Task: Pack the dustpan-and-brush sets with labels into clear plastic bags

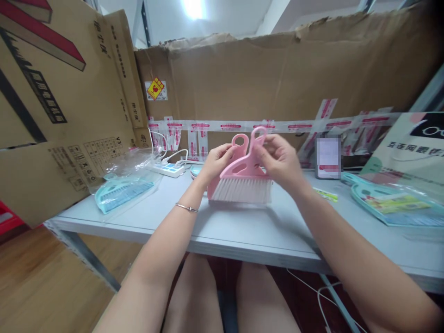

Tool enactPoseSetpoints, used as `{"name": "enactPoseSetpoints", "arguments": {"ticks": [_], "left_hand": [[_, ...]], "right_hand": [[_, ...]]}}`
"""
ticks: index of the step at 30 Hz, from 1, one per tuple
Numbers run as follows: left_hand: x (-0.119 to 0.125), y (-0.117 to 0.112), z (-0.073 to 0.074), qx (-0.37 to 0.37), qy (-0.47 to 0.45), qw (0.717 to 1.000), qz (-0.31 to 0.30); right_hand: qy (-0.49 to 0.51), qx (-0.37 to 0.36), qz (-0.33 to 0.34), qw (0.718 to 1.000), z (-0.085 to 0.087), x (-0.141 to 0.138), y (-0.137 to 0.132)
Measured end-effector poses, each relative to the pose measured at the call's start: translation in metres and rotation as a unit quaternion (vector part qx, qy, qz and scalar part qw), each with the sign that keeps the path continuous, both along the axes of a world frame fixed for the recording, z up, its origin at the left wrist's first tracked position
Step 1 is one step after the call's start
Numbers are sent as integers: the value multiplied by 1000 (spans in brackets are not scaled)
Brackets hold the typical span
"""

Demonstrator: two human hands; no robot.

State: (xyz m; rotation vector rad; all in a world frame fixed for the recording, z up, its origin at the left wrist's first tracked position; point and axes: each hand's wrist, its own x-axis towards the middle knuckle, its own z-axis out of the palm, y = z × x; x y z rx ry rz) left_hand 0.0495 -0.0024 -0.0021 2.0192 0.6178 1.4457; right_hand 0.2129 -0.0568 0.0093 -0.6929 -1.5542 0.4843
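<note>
A pink hand brush [247, 169] with pale bristles faces me above the middle of the table. My right hand [279, 159] is closed around its handle, just below the looped end. Behind the brush is a pink dustpan [212, 187], mostly covered by it, with its own ringed handle sticking up on the left. My left hand [218, 162] pinches that dustpan near the handle. Brush and dustpan overlap closely; whether they touch I cannot tell.
On the left lies a bagged teal brush set [125, 192], with a white power strip [169, 169] behind it. To the right are a phone [329, 157] standing upright and another bagged teal set [395, 203]. Cardboard [239, 83] walls the table's back.
</note>
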Motion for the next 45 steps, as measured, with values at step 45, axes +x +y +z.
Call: {"name": "enactPoseSetpoints", "arguments": {"ticks": [45], "left_hand": [[-4,6,-11,89,220,971,29]], "right_hand": [[-307,-38,-366,878,-25,-20,20]]}}
